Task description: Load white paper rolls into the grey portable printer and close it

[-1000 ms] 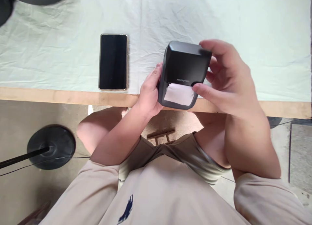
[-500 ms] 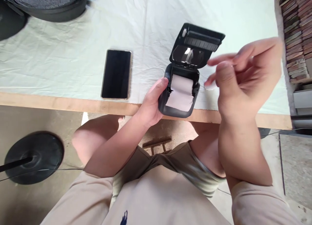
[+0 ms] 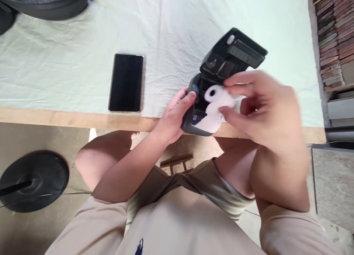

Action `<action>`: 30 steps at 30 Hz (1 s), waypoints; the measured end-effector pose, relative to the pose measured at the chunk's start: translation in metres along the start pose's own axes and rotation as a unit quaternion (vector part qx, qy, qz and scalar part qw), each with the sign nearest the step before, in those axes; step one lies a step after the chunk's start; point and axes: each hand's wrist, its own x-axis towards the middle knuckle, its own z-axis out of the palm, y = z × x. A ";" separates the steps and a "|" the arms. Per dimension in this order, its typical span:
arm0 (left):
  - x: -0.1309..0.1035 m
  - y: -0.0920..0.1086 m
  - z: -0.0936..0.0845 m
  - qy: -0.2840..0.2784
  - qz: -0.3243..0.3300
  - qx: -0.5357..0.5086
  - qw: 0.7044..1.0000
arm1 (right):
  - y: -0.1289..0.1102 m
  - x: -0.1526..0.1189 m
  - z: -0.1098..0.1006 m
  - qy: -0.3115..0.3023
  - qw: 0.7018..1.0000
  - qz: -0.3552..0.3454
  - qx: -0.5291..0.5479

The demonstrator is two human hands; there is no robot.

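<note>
My left hand (image 3: 177,113) is wrapped round the left side of a small black receipt printer (image 3: 190,126), thumb on its rim. Its lid (image 3: 235,50) stands raised. Between the thumb and fingers of my right hand (image 3: 260,104) is a white paper roll (image 3: 219,98), tilted so that its hollow core faces left. The roll sits at the mouth of the printer's compartment, and a loose end of paper hangs over the front edge. My right fingers hide part of the roll and of the printer's right side.
A dark-screened phone (image 3: 126,83) lies on the pale cloth (image 3: 171,37) left of the printer. A round black object (image 3: 49,6) occupies the far left corner. The table's wooden edge (image 3: 69,117) runs in front of my knees. Stacked bricks (image 3: 334,37) stand beyond the right side.
My right hand has moved left to the printer and taken hold of the paper roll, which has turned and lifted from its seat. The printer has tilted in my left hand.
</note>
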 end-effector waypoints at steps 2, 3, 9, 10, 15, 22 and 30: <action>0.001 0.001 -0.001 0.018 0.004 -0.008 1.000 | 0.011 -0.006 -0.006 0.087 0.978 -0.015 0.186; 0.002 0.001 -0.002 0.029 0.002 -0.011 1.000 | 0.018 -0.008 -0.007 0.121 0.955 -0.020 0.269; 0.001 0.003 -0.007 0.072 -0.014 -0.054 0.996 | 0.043 -0.020 0.024 0.107 0.931 -0.017 0.348; 0.001 0.004 -0.007 0.075 -0.013 -0.060 0.995 | 0.045 -0.022 0.030 0.102 0.943 -0.027 0.316; 0.002 0.006 -0.004 0.097 0.004 -0.094 0.991 | 0.057 -0.028 0.045 0.091 0.989 -0.086 0.075; -0.001 0.013 0.004 0.176 0.012 -0.099 0.979 | 0.059 -0.034 0.035 0.094 0.985 -0.115 -0.081; -0.002 0.016 0.010 0.152 0.013 -0.085 0.985 | 0.124 -0.007 0.010 0.163 0.968 -0.047 -0.184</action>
